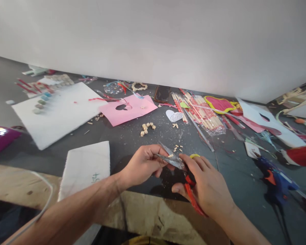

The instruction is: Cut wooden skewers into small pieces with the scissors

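My right hand (211,183) grips a pair of scissors (178,163) by its red and yellow handles. The blades are parted and point left, close to the fingers of my left hand (145,163). A short pale stick (170,156) shows at the blades, and my left fingers are pinched around its hidden end. Just beyond the blades lie several short cut stick pieces (178,148) on the dark table. Small clusters made of such pieces (147,128) sit farther back, beside a white paper heart (173,116) with a drawn pattern.
Bundles of chopsticks (204,112) lie at the back, near a phone (162,93). Pink paper (130,108) with a cut-out and white board (61,109) are on the left. A white pad (85,170) lies by my left forearm. A blue glue gun (277,180) rests at right.
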Available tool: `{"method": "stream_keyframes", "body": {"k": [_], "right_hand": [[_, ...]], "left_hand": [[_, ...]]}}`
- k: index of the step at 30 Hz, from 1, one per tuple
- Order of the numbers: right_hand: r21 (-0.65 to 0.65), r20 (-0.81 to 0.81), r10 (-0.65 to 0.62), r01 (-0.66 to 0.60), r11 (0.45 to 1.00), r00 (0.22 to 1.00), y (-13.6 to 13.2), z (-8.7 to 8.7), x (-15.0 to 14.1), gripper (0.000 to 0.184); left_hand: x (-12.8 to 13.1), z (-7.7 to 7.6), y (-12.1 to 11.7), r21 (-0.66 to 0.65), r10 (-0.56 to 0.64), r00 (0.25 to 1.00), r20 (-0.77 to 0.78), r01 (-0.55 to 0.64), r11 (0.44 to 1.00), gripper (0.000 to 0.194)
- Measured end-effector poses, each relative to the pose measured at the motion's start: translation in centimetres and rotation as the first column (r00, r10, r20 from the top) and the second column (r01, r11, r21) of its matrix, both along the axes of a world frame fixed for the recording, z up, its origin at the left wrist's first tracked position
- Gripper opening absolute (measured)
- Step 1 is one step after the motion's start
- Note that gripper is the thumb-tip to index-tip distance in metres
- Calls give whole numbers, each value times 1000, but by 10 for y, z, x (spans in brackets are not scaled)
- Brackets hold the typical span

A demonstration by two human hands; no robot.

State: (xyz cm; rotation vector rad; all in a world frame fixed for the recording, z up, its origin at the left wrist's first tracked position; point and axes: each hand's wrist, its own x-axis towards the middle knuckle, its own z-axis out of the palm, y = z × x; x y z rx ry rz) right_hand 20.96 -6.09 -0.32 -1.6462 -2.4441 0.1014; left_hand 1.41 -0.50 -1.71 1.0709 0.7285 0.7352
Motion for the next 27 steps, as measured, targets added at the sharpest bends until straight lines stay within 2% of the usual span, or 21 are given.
{"method": "stream_keyframes", "body": {"k": [6,9,12,17,22,27], "right_hand": [[19,4,2,-2,1000,1000,1,-4,1,67],[39,9,21,-21,999,1000,1,-7,1,60],[76,-3,35,-34,997,999,0,-7,1,52],[88,-16,6,-4,996,1000,-5,-6,1,40],[101,-17,-31,32,994,999,-4,-6,-1,41],[6,-70,0,0,1000,998,-3,-4,-1,39]], "left_hand": [[0,-3,1,-84,-76,992,101,84,993,10],[-1,-6,3,-128,-139,980,145,158,979,9],[-1,-8,4,-153,-154,977,145,176,972,9],[1,-4,1,-128,-135,986,94,146,981,12],[3,1,-1,-40,-65,998,9,65,997,17],[0,1,1,36,33,999,-35,-32,999,20]]}}
